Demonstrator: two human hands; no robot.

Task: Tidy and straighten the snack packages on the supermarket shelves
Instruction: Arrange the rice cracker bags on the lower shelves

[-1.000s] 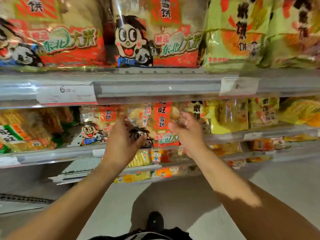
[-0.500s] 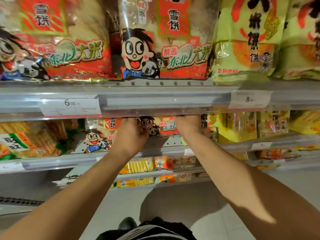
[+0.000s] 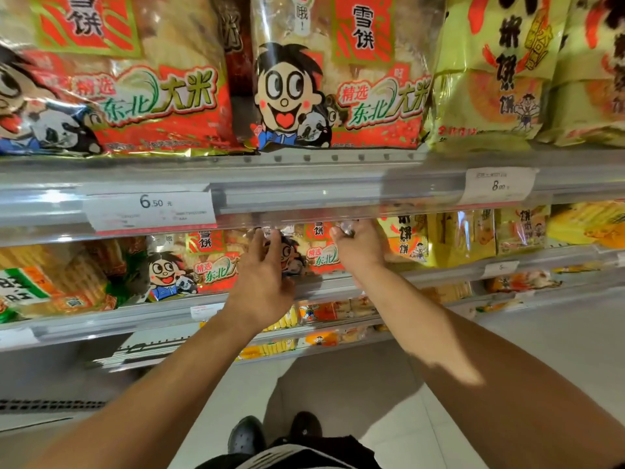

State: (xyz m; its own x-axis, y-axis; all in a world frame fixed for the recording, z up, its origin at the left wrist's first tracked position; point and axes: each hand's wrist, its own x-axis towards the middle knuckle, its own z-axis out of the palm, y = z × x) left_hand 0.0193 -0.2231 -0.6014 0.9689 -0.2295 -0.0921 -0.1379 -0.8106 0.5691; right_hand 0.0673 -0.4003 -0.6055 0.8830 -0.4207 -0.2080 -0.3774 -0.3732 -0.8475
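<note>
Both hands held one red rice-cracker bag (image 3: 314, 253) at the middle of the frame, on the second shelf (image 3: 338, 286) just under the price rail (image 3: 304, 198). Fingers of the left hand (image 3: 262, 282) curled round the bag's left edge, while the right hand (image 3: 360, 248) pinched its crinkled top right corner. A matching red bag (image 3: 189, 265) stood upright just left of it, and yellow bags (image 3: 449, 236) stood to its right. Larger red bags (image 3: 338, 72) filled the top shelf across the upper frame.
</note>
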